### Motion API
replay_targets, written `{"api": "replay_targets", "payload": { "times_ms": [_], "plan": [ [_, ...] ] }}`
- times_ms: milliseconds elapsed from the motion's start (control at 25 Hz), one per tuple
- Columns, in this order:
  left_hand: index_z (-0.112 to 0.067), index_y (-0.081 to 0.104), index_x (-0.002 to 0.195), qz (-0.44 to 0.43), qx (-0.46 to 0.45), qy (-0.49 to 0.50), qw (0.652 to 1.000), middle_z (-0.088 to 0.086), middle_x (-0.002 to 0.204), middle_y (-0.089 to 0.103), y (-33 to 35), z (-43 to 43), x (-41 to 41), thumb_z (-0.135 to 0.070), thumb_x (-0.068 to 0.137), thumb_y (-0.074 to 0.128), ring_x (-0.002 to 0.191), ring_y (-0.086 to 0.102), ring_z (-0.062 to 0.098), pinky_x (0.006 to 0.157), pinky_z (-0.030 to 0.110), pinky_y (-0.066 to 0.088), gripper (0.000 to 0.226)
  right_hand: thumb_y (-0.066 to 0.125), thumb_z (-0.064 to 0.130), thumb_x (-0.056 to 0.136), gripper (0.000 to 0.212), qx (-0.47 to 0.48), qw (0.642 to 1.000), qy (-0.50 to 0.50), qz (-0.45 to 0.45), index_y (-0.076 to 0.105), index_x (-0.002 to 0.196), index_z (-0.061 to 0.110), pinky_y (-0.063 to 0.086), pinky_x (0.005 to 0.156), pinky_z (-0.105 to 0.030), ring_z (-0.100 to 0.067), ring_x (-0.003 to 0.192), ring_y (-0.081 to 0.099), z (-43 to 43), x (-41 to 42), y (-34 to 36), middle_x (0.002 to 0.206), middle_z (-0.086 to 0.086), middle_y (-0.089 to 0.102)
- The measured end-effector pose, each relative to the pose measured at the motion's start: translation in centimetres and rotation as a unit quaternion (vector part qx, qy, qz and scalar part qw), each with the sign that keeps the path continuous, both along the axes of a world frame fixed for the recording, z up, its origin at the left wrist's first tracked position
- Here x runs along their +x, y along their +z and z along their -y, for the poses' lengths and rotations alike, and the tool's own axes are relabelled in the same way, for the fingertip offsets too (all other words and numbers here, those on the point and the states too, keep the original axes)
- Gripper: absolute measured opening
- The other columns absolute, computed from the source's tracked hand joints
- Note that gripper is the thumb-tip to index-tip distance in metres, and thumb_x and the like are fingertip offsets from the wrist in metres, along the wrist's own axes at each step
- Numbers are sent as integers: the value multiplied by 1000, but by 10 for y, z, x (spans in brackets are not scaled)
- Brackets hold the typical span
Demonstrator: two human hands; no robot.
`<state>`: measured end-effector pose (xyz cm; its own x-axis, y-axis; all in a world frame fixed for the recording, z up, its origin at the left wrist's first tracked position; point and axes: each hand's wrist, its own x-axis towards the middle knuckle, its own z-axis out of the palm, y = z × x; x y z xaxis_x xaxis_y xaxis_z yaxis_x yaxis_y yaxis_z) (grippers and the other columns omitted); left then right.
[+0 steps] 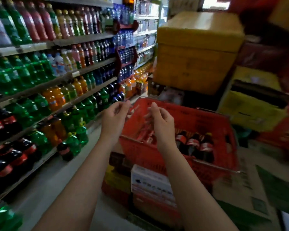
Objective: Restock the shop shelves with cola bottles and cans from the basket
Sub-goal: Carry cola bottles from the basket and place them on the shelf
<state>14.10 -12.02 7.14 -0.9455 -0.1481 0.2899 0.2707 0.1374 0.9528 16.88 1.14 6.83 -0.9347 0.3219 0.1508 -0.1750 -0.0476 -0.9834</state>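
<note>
Left hand (114, 114): held above the near-left corner of the basket, palm turned inward, fingers loosely curled and apart; nothing is held in its grip.
Right hand (162, 121): raised over the middle of the basket, fingers half bent and spread; its grip is likewise seen to be empty.
Hands together: kept near each other but apart, neither touching the basket nor its contents.
Basket (212, 120): red plastic, set on stacked cartons to the right of the aisle, tilted a little toward the camera.
Cola bottles (194, 145): three dark bottles with red labels are seen upright in the right part of the basket, just beside the right forearm.
Cans (146, 135): red shapes are seen lying in the left part of the basket, below the hands; they are blurred and cannot be counted.
Shelves (88, 69): run along the left side, filled with rows of green, orange, red and dark bottles.
Shelved cola (8, 122): dark bottles with red labels are stood on the lower shelves at the far left, beside green bottles.
Cartons (151, 184): a white and red box is placed under the basket's front edge.
Yellow box (197, 54): stacked behind the basket, well apart from the hands.
</note>
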Motion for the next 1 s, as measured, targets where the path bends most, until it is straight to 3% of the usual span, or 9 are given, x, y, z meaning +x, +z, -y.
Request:
{"api": "replay_targets", "payload": {
  "times_ms": [120, 280, 480, 560, 720, 800, 880, 920, 1000],
  "plan": [
    [-10, 68, 85, 12, -27, -46, 998, 12, 75, 64, -4, -65, -30, -44, 93, 55, 69, 58, 13, 68, 31, 46, 38, 53, 51, 93, 41, 5, 998, -46, 47, 68, 85, 13, 52, 69, -37, -19, 73, 63, -69, -12, -1, 80, -9, 69],
    [-15, 69, 83, 42, -44, -102, 993, -3, 77, 70, -17, -126, -69, -44, 92, 57, 72, 64, 5, 69, 22, 48, 33, 52, 52, 94, 45, 0, 991, -82, 102, 69, 90, 10, 51, 66, -32, -18, 72, 64, -132, -39, -11, 80, -6, 69],
    [-14, 66, 81, 114, -81, -172, 975, -2, 79, 69, -49, -147, -124, -45, 90, 58, 73, 63, 11, 69, 25, 47, 33, 52, 57, 91, 47, 8, 979, -96, 179, 68, 98, 13, 53, 68, -31, -17, 75, 66, -163, -82, -39, 86, -4, 71],
    [-15, 65, 81, 156, -87, -201, 963, 1, 82, 70, -65, -146, -153, -47, 89, 60, 76, 64, 15, 76, 31, 49, 33, 52, 59, 90, 50, 22, 969, -110, 218, 67, 101, 13, 52, 67, -31, -18, 79, 66, -170, -100, -54, 89, -5, 71],
    [-15, 60, 85, 244, -177, -260, 917, 4, 88, 67, -101, -153, -189, -47, 89, 59, 86, 61, 22, 78, 31, 46, 33, 50, 64, 87, 55, 75, 936, -131, 317, 68, 90, 13, 56, 86, -45, -27, 88, 68, -173, -124, -90, 92, -9, 71],
    [-9, 61, 110, 291, -267, -277, 876, 17, 119, 64, -126, -162, -189, -48, 92, 54, 107, 59, 26, 95, 33, 43, 44, 48, 66, 87, 64, 136, 902, -120, 391, 67, 101, 7, 55, 89, -48, -32, 96, 67, -171, -126, -108, 101, -14, 71],
    [-1, 50, 134, 329, -353, -312, 818, 21, 141, 49, -150, -169, -178, -50, 96, 45, 129, 48, 31, 103, 30, 37, 63, 45, 68, 86, 67, 185, 862, -110, 459, 64, 101, 6, 58, 83, -46, -31, 89, 70, -170, -126, -120, 96, -13, 70],
    [1, 51, 133, 335, -372, -321, 804, 22, 140, 50, -161, -171, -174, -52, 96, 42, 130, 48, 31, 100, 28, 39, 65, 44, 69, 87, 66, 207, 845, -109, 481, 61, 95, 6, 59, 79, -45, -29, 83, 71, -171, -125, -124, 90, -11, 70],
    [0, 65, 113, 355, -359, -328, 799, 23, 123, 63, -175, -172, -172, -55, 93, 47, 114, 60, 31, 90, 30, 46, 62, 40, 68, 89, 63, 254, 811, -104, 516, 56, 86, 7, 59, 76, -38, -27, 81, 69, -172, -126, -125, 90, -11, 69]
  ]
}}
